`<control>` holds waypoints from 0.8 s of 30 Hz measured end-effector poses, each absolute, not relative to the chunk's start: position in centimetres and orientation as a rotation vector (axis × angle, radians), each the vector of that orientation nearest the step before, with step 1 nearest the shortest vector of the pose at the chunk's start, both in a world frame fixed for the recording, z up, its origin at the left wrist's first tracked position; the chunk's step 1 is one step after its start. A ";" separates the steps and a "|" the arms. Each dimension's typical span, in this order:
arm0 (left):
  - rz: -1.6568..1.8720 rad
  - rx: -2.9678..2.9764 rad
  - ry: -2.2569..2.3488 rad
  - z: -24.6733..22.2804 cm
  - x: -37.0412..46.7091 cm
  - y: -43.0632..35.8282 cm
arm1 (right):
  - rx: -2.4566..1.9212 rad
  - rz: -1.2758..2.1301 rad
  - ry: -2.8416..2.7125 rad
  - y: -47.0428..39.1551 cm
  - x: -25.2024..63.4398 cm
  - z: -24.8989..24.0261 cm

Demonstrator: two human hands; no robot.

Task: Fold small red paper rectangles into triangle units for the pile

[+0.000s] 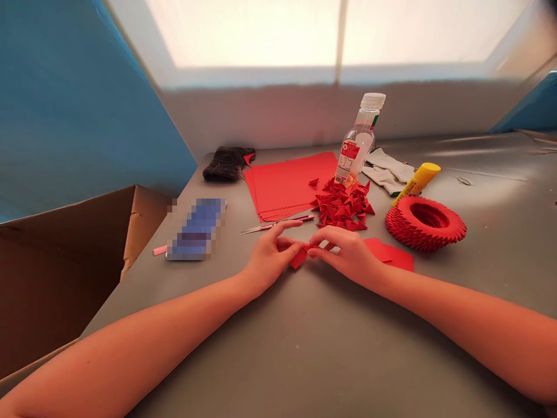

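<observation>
Between my two hands is a small piece of red paper (298, 259), partly covered by the fingers. My left hand (272, 255) pinches it with the thumb, the index finger stretched out above. The fingertips of my right hand (342, 249) close on its upper right corner. Just beyond the hands lies a craft knife (278, 223), its blade pointing left. A heap of folded red paper triangles (346, 206) sits behind my right hand. Several flat red paper pieces (394, 258) lie beside my right wrist.
A stack of red sheets (291, 180) lies at the back, near a clear bottle (357, 139). To the right are a ring of folded red paper (424, 223), a yellow glue stick (418, 183) and white gloves (387, 168). At left are a blurred phone (198, 229), a dark cloth (228, 164) and a cardboard box (130, 232).
</observation>
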State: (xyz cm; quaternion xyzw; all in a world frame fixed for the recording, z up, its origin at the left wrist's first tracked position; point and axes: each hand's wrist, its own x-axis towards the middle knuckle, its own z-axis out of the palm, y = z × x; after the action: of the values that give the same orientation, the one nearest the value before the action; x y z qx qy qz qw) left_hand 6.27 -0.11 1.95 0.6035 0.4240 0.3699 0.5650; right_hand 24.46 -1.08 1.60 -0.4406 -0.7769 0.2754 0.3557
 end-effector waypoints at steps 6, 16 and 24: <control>0.906 1.490 1.082 1.8 6.3 -0.4 | -1.254 1.134 -1.707 -1.2 24.0 1.9; 0.903 1.550 1.086 2.1 6.3 -0.5 | -1.265 1.284 -1.610 -1.0 24.0 1.8; 0.896 1.579 1.057 2.3 6.3 -0.8 | -1.267 1.319 -1.619 -1.4 23.8 2.6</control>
State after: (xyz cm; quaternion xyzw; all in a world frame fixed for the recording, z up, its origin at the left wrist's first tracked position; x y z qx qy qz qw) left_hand 6.27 -0.85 2.27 0.6520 0.4367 0.3700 0.4972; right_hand 23.83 -1.45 2.64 -0.4872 -0.6228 0.5075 0.3424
